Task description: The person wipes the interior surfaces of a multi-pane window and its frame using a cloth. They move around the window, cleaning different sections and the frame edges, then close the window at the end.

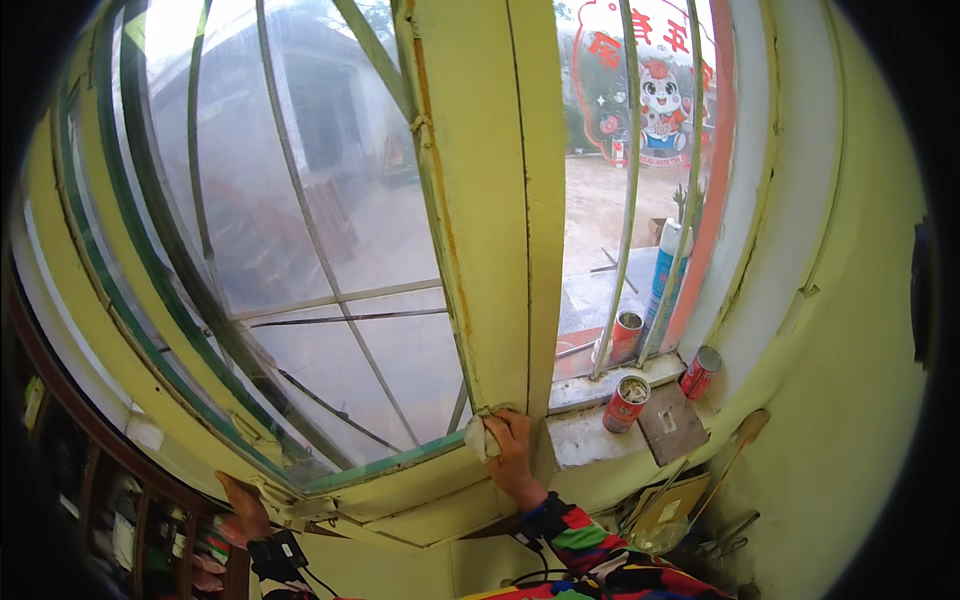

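Note:
My right hand is closed on a pale, crumpled cloth and presses it to the lower corner of a yellow door frame. Left of the cloth is a large glass pane with metal bars behind it; the glass looks hazy. My left hand rests at the frame's lower edge, at the lower left. Its fingers are partly hidden, and whether it grips the edge is not clear.
On the white window sill to the right stand a red can, another red can and a flat brown tile. Behind the window bars stand a spray can and a red tin. Shelves with shoes lie lower left.

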Demonstrator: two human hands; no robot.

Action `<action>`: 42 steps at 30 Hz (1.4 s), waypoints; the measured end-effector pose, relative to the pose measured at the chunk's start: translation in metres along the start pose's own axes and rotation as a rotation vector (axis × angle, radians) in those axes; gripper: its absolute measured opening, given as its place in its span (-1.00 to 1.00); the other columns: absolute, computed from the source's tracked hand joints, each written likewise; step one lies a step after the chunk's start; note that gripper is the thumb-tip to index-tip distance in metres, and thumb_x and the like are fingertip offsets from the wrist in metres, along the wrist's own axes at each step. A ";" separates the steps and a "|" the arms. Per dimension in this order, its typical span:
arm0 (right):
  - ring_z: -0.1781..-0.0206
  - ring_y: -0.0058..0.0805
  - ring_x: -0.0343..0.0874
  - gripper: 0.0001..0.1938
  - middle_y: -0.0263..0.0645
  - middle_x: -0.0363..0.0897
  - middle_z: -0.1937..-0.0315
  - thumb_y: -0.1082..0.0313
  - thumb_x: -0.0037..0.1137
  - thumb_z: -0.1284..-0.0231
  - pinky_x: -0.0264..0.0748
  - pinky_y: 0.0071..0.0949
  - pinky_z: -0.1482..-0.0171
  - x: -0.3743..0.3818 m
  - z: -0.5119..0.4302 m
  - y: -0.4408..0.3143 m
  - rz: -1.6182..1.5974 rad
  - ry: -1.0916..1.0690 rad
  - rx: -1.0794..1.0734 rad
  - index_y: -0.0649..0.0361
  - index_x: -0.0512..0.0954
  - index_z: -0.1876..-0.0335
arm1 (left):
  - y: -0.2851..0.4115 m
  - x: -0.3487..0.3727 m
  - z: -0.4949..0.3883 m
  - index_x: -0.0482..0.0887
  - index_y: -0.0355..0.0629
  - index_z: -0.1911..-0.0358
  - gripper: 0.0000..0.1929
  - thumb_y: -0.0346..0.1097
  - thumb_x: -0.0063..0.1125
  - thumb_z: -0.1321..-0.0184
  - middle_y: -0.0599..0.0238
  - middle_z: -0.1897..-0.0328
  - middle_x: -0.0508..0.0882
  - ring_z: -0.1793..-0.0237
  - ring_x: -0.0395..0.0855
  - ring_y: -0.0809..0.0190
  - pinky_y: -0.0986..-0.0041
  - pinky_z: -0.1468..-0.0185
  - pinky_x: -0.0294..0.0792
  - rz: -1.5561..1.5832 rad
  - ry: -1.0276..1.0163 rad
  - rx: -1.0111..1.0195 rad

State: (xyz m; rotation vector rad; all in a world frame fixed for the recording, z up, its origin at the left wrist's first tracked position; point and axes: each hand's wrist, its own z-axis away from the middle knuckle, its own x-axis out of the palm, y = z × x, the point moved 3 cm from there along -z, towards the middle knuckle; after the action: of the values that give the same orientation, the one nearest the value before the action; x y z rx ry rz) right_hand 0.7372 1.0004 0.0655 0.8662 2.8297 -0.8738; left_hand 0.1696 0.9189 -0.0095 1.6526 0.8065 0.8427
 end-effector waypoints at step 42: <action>-0.24 -0.37 0.58 -0.49 -0.20 0.60 -0.20 0.47 0.12 -0.29 0.50 -0.31 -0.32 0.089 0.308 -0.171 -0.945 -0.284 1.217 0.25 0.41 -0.37 | 0.081 -0.081 0.159 0.47 -0.32 -0.28 -0.61 -0.42 0.09 -0.42 0.05 -0.24 0.57 -0.24 0.51 0.11 0.24 -0.37 0.33 -0.273 -0.387 0.544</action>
State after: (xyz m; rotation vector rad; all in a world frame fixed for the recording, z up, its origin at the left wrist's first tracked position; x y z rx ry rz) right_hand 0.5383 0.7633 -0.1251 -0.7323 2.1055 -2.5901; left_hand 0.2693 0.7545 0.0294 2.0294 1.0067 0.0967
